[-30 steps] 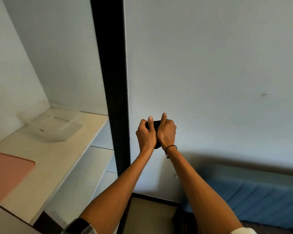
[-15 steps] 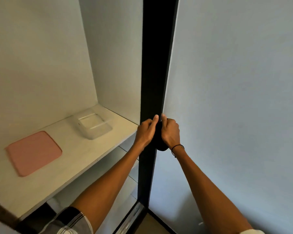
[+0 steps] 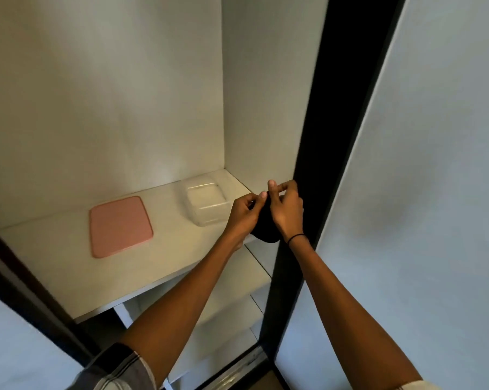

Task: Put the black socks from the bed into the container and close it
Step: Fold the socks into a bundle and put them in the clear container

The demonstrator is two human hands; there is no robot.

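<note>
A bundle of black socks (image 3: 265, 230) hangs between my two hands, just past the right front corner of a white shelf (image 3: 164, 257). My left hand (image 3: 244, 213) pinches its upper left side and my right hand (image 3: 287, 211) grips its right side. A clear plastic container (image 3: 206, 205) stands open on the shelf directly to the left of my hands, close to them. Its pink lid (image 3: 120, 226) lies flat on the shelf further left. Most of the socks are hidden behind my fingers.
A black vertical wardrobe frame (image 3: 313, 164) rises right behind my hands. A pale sliding door panel (image 3: 420, 192) fills the right side. Lower white shelves (image 3: 237, 302) sit beneath the main one. Another dark frame edge (image 3: 26, 280) crosses the lower left.
The view has swung left onto the wardrobe shelf. My hands with the socks have travelled from in front of the door panel to beside the clear container.
</note>
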